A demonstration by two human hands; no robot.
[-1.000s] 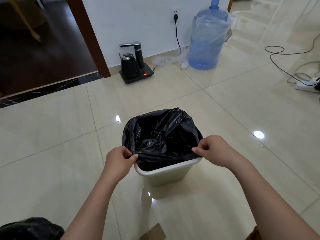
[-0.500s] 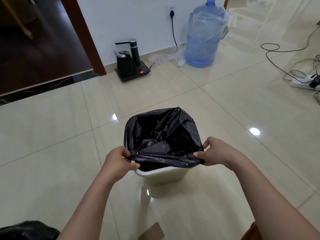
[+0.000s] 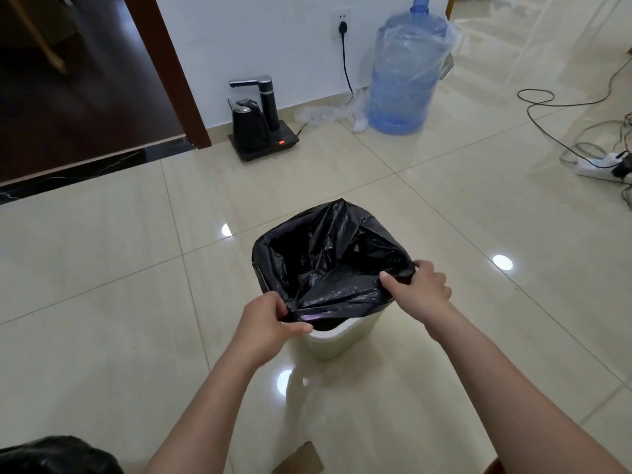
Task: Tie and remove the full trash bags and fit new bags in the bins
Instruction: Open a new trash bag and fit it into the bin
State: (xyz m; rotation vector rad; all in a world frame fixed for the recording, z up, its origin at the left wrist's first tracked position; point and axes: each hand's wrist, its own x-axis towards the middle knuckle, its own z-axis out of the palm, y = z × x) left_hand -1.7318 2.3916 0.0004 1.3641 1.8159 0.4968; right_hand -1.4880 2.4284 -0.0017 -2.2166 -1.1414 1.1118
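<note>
A small white bin [image 3: 337, 343] stands on the tiled floor in the middle of the head view. A black trash bag [image 3: 328, 254] sits in it, its mouth spread wide and draped over the far and left rim. My left hand [image 3: 265, 323] pinches the bag's near edge at the bin's near-left corner. My right hand [image 3: 419, 285] grips the bag's edge at the right side of the rim. The near rim of the bin shows bare white. A full black bag [image 3: 54, 455] lies at the bottom left corner.
A black kettle on a base [image 3: 260, 124] and a big blue water bottle [image 3: 405, 70] stand by the white wall. Cables and a power strip [image 3: 598, 164] lie at the right. A dark doorway opens at the back left. A brown cardboard piece [image 3: 301, 461] lies near my feet.
My right hand has moved farther along the right rim with the bag's edge. The left hand has pulled its edge down toward the near-left corner. The camera has shifted slightly.
</note>
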